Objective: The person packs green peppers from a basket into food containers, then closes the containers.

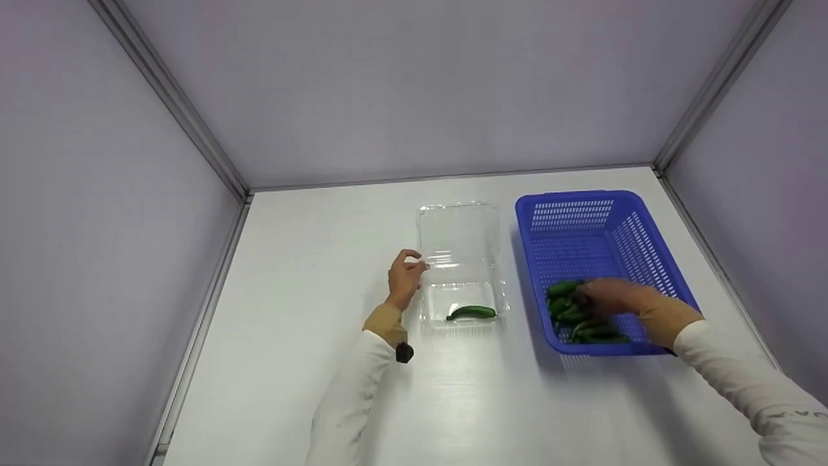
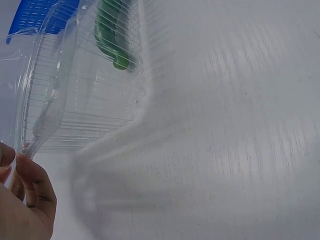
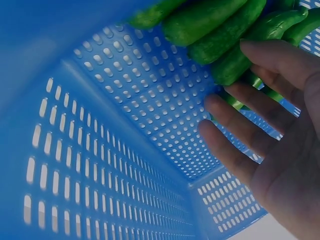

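A clear plastic clamshell box lies on the table with its lid folded back. One small green cucumber rests in its near half. My left hand pinches the box's left edge near the hinge between thumb and fingers, as the left wrist view shows. Inside the blue basket, my right hand reaches over a pile of small cucumbers. In the right wrist view its fingers are loosely extended and the thumb lies against one cucumber; none is gripped.
The basket stands to the right of the box, with a narrow gap of white table between them. Grey-white panels enclose the table at the back and both sides. A dark round object sits at my left wrist.
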`<act>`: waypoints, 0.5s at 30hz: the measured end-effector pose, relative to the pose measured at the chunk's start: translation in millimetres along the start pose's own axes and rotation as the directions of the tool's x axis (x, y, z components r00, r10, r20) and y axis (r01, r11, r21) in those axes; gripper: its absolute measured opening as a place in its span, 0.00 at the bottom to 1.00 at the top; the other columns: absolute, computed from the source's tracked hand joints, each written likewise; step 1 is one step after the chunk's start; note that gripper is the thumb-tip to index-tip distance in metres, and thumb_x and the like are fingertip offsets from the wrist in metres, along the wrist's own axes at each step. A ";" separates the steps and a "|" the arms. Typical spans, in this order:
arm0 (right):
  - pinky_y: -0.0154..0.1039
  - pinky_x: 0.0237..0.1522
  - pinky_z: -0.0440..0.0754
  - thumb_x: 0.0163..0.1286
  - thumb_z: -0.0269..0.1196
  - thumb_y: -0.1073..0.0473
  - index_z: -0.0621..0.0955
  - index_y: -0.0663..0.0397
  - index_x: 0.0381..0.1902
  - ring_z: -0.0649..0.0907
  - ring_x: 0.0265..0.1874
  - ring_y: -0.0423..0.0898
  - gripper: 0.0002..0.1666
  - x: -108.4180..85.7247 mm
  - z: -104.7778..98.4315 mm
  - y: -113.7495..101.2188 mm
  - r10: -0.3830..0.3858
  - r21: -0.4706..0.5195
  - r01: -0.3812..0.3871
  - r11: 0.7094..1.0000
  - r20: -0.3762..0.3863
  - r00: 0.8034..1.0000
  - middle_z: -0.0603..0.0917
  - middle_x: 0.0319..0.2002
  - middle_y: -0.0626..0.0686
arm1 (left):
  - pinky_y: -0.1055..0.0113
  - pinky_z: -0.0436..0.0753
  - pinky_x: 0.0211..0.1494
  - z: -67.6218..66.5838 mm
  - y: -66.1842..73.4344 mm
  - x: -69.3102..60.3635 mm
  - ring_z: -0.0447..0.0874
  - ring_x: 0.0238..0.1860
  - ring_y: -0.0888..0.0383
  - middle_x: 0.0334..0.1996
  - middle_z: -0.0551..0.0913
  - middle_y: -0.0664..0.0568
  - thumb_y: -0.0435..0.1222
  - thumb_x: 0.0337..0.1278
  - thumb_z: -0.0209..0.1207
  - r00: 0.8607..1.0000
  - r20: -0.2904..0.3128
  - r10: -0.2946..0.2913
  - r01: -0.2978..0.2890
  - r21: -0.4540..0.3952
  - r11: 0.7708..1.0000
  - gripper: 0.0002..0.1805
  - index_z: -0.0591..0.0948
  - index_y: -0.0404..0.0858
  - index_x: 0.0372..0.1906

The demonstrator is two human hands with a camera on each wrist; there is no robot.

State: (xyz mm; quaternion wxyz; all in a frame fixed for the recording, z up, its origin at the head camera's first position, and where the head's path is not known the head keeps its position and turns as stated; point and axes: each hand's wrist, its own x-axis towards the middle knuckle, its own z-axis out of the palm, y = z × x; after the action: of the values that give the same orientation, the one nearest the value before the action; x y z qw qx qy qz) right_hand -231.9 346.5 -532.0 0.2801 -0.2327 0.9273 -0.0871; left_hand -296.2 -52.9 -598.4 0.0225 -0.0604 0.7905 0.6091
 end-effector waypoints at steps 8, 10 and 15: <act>0.49 0.39 0.81 0.59 0.65 0.75 0.82 0.62 0.40 0.76 0.30 0.47 0.11 0.6 -0.5 1.1 0.020 0.124 -0.022 0.992 0.016 1.000 0.79 0.30 0.49 | 0.71 0.74 0.27 0.2 1.5 -1.1 0.83 0.42 0.38 0.40 0.87 0.43 0.31 0.65 0.57 1.000 -0.003 -0.002 0.002 -0.013 1.000 0.10 0.77 0.36 0.50; 0.48 0.39 0.81 0.59 0.65 0.75 0.82 0.61 0.39 0.76 0.30 0.46 0.11 0.4 -0.9 1.5 0.015 0.143 -0.017 0.990 0.019 1.000 0.79 0.30 0.49 | 0.71 0.74 0.27 0.3 1.9 -0.9 0.83 0.43 0.38 0.40 0.87 0.43 0.31 0.66 0.57 1.000 -0.004 -0.004 0.004 -0.015 1.000 0.09 0.77 0.38 0.49; 0.47 0.37 0.81 0.58 0.67 0.74 0.83 0.59 0.38 0.75 0.29 0.45 0.11 1.2 -2.1 2.0 -0.053 0.025 0.053 0.998 0.010 0.999 0.78 0.28 0.47 | 0.71 0.74 0.26 0.3 1.0 -0.4 0.83 0.42 0.37 0.39 0.87 0.43 0.31 0.65 0.57 1.000 -0.005 -0.008 0.008 -0.014 1.000 0.09 0.77 0.38 0.49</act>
State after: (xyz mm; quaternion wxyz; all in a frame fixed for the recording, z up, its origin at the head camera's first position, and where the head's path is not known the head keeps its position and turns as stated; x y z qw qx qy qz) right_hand -234.8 347.8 -531.4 0.2853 -0.2540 0.9182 -0.1047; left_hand -295.9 -52.3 -597.5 0.0228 -0.0653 0.7860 0.6144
